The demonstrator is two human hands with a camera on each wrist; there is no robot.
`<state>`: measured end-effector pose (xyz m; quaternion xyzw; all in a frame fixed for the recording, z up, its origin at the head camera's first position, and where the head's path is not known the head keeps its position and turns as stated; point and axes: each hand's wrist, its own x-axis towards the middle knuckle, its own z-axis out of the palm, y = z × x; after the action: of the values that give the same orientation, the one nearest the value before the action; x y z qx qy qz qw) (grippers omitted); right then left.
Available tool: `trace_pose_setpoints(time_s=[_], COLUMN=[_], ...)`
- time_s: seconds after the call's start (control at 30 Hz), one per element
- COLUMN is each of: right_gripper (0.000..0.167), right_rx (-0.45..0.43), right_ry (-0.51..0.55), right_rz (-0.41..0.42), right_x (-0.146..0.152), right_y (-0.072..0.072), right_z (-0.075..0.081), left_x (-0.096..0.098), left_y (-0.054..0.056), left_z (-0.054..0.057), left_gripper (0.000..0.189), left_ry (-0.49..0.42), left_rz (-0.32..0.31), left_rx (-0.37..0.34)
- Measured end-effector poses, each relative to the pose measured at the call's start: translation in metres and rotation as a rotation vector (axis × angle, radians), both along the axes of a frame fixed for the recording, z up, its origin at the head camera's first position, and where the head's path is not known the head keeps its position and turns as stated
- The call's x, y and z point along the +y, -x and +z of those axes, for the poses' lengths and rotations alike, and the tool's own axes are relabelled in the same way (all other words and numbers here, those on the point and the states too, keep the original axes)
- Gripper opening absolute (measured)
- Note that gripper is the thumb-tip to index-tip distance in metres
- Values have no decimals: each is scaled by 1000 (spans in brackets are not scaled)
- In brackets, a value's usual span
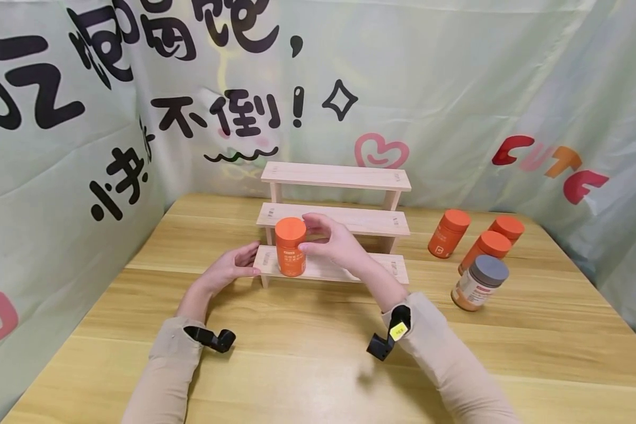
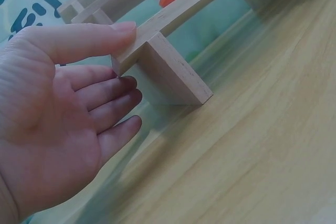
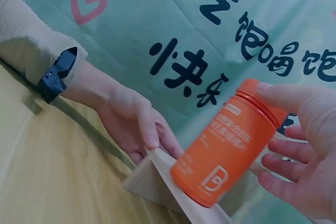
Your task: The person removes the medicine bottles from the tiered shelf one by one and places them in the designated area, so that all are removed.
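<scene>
An orange bottle [image 1: 291, 254] with an orange cap stands at the left end of the bottom step of a three-tier wooden shelf [image 1: 334, 219]. My right hand [image 1: 336, 244] holds it from the right. Its thumb touches the cap [image 3: 249, 85] in the right wrist view, with the other fingers [image 3: 286, 166] behind the bottle. My left hand [image 1: 232, 268] grips the left end of that bottom step. In the left wrist view, its thumb [image 2: 100, 39] lies on top of the board and its loosely bent fingers [image 2: 118, 100] sit below and beside the end.
To the right of the shelf, three more orange bottles [image 1: 449, 234] and one grey-capped bottle [image 1: 479, 282] stand in a cluster on the wooden table [image 1: 297, 353]. A printed cloth [image 1: 445, 88] hangs behind the table and along its sides.
</scene>
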<state>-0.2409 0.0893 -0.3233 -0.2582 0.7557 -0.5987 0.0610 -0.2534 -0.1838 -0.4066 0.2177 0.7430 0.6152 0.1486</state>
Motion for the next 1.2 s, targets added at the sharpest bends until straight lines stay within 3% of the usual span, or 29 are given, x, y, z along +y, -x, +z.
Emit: trace_pose_setpoints(time_s=[0.63, 0.97, 1.2], right_gripper=[56, 51, 53], right_rx=[82, 110, 67], right_ry=[-86, -76, -47], right_rz=[-104, -121, -116], right_x=[-23, -11, 3], right_y=[-2, -4, -8], right_z=[-6, -3, 2], left_x=[0, 1, 1], left_y=[0, -1, -1], left_z=[1, 2, 0], left_gripper=[79, 79, 79], left_ry=[14, 14, 6], left_rz=[4, 6, 6], left_rx=[15, 15, 0])
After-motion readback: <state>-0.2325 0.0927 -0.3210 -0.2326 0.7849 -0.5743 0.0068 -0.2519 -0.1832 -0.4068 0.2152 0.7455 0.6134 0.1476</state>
